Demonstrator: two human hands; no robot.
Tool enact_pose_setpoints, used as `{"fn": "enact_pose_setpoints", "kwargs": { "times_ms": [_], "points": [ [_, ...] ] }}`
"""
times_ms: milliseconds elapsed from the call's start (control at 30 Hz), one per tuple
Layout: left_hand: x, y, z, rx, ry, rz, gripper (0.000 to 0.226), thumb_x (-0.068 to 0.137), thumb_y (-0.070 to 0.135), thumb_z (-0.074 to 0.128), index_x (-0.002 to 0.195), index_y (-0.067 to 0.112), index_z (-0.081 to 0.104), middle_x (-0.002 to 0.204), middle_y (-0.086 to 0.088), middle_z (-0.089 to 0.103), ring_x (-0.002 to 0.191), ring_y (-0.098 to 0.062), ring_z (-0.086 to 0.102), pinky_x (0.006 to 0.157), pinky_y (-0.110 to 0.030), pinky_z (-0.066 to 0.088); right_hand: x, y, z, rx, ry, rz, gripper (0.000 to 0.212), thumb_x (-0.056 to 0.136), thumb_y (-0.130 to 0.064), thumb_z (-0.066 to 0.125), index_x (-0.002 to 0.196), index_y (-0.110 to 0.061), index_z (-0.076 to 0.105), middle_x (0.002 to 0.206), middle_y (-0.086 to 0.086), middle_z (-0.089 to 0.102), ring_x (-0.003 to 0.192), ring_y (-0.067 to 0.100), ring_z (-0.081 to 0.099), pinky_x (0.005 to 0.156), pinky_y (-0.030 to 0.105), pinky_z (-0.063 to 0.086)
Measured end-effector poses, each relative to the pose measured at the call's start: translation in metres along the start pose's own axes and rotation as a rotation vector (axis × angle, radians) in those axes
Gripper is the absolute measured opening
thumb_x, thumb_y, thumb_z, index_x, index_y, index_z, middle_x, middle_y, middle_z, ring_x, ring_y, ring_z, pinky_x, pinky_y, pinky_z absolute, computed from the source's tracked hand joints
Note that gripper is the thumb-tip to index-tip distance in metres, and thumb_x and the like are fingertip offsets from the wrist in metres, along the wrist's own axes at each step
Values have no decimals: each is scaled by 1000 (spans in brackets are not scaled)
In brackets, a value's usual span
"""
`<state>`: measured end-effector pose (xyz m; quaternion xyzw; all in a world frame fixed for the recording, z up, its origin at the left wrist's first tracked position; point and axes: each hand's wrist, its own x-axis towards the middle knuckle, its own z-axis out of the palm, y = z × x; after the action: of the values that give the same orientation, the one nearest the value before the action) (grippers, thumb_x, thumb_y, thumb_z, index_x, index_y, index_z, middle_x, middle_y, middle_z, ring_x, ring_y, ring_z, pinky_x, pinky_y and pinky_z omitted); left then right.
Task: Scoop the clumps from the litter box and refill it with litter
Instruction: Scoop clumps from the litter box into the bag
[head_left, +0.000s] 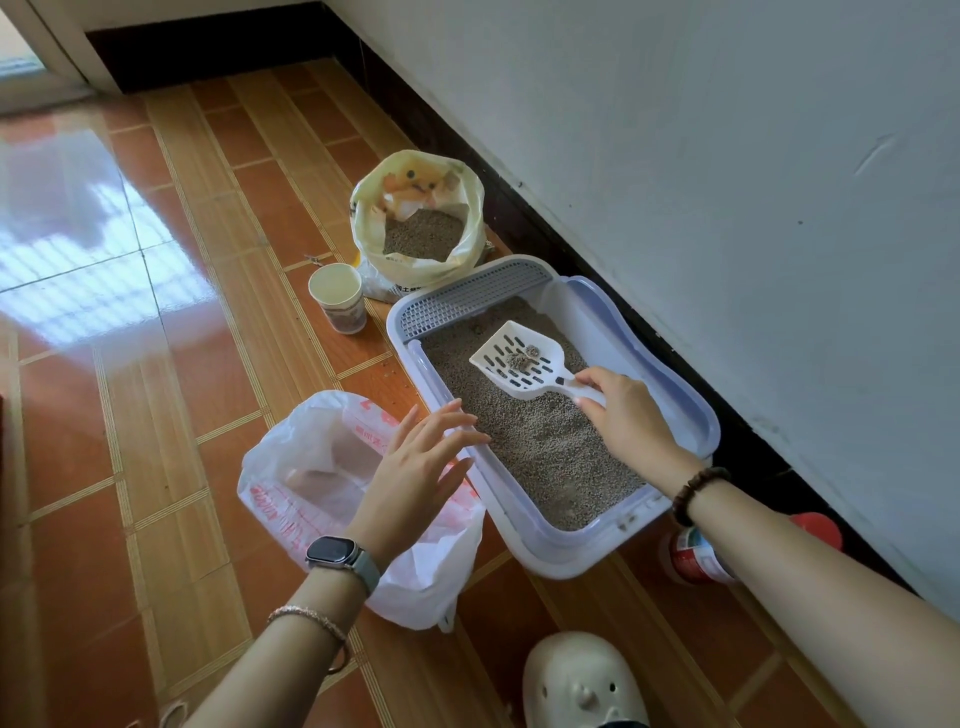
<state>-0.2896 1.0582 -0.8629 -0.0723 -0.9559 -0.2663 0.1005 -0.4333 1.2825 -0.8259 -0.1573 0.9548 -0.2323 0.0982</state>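
Note:
A pale lavender litter box (696, 415) full of grey litter lies on the floor by the wall. My right hand (626, 415) grips the handle of a white slotted scoop (514, 358), held over the litter with small clumps (522, 357) on its blade. My left hand (421, 462) hovers open, fingers spread, over the box's near left rim and above a white plastic bag (306, 467) with red print. An open yellow litter bag (415, 218) showing grey litter stands beyond the box.
A paper cup (338, 297) stands left of the litter bag. A red-capped canister (696, 556) lies under my right forearm by the dark baseboard. A white slipper (582, 680) is at the bottom. The white wall runs along the right; tiled floor spreads to the left.

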Motion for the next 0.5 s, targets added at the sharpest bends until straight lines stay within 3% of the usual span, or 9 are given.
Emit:
{"fn": "enact_pose_setpoints", "kwargs": {
  "times_ms": [333, 500],
  "points": [
    [3, 0, 0, -2, -38, 0, 32, 95, 30, 49, 126, 30, 56, 142, 7, 47, 143, -9, 27, 121, -43, 16, -2, -10, -7, 53, 17, -45, 26, 94, -19, 60, 120, -19, 63, 95, -1, 67, 64, 7, 56, 49, 16, 35],
    [-2, -1, -5, -24, 33, -56, 30, 96, 29, 46, 124, 26, 58, 138, 5, 51, 133, -11, 42, 118, -39, 27, -2, -29, -15, 95, 46, -115, 25, 94, -20, 61, 119, -19, 63, 95, -1, 68, 69, 8, 58, 55, 18, 40]
  ]
}}
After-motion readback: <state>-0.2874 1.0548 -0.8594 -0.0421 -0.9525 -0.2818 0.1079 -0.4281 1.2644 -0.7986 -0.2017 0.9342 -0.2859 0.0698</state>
